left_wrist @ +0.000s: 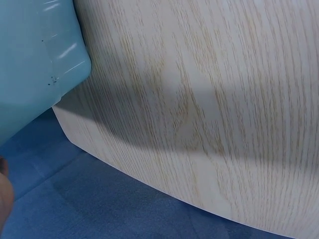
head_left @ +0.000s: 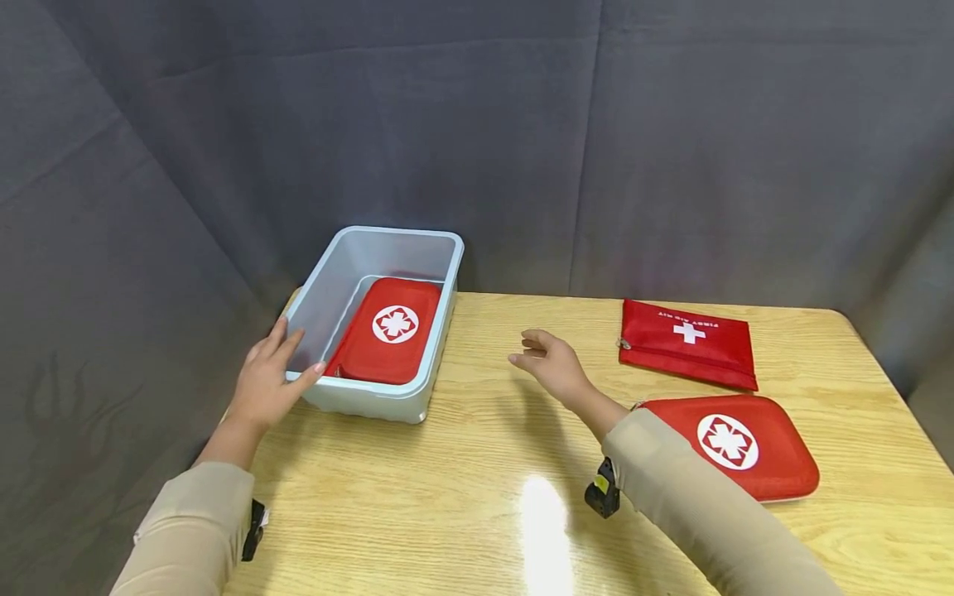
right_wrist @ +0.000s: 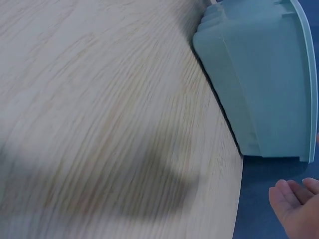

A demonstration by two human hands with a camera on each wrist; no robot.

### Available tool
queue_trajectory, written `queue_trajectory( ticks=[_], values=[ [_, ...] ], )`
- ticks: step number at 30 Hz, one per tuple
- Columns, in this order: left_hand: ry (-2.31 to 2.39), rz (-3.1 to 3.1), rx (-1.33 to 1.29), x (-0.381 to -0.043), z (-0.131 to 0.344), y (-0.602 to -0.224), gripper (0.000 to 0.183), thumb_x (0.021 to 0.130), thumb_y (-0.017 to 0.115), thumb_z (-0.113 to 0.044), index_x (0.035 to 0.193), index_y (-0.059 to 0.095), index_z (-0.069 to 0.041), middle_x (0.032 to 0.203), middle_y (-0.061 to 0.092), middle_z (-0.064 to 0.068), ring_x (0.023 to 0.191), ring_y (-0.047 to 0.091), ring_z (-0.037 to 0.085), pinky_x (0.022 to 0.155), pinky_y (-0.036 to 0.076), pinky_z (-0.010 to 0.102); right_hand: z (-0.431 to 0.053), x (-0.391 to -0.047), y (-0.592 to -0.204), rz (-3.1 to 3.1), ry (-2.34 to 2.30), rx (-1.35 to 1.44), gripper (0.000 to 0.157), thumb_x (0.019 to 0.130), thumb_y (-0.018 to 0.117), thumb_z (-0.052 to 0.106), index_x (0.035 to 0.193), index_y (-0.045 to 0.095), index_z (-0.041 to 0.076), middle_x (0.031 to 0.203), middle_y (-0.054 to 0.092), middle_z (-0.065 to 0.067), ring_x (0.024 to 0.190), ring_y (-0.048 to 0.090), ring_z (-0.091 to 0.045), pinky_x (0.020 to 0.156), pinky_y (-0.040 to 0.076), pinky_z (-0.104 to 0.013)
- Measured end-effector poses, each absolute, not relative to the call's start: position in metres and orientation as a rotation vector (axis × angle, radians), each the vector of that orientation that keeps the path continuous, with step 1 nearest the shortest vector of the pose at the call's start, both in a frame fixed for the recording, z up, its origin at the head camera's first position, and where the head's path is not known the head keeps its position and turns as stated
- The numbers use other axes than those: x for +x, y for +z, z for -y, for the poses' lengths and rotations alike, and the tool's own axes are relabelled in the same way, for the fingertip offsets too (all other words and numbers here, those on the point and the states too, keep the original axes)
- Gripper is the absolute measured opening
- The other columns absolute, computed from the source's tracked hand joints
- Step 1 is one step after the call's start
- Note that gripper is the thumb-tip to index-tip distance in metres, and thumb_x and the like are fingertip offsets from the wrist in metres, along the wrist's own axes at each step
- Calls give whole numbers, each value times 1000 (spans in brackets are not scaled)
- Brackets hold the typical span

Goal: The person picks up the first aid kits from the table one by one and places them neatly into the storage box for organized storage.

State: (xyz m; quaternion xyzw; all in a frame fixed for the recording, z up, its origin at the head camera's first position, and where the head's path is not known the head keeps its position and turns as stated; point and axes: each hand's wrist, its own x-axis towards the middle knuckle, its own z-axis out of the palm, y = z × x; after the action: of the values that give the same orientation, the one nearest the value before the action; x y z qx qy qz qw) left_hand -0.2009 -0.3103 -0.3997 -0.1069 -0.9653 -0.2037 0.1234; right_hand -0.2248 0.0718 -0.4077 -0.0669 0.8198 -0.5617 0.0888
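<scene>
Pale bin — upright (red case inside).

A light yellowish wood-grain tabletop with a rounded far right corner spans the head view, a bright patch of glare near its front middle and soft shadows across its grain; at its far left stands an upright, open-topped, pale blue-grey rectangular plastic bin, close to the left edge; well apart from it, on the right near the far edge, a flat red rectangular zippered pouch lies with its white cross and upside-down white lettering facing up; just nearer lies a red, round-cornered zippered case, its round white emblem uppermost; whether pouch and case touch is unclear.
</scene>
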Motion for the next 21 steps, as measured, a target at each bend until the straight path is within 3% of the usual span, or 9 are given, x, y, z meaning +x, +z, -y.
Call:
queue_trajectory(
  ticks=[21],
  values=[
    [-579, 2792, -314, -203, 310, -402, 64, 82, 50, -42, 126, 38, 3, 138, 20, 21, 115, 25, 45, 88, 22, 57, -129, -202, -420, -2535, -1607, -77, 52, 85, 55, 19, 125, 36, -7, 123, 42, -25, 110, 42, -35, 87, 36, -42]
  ],
)
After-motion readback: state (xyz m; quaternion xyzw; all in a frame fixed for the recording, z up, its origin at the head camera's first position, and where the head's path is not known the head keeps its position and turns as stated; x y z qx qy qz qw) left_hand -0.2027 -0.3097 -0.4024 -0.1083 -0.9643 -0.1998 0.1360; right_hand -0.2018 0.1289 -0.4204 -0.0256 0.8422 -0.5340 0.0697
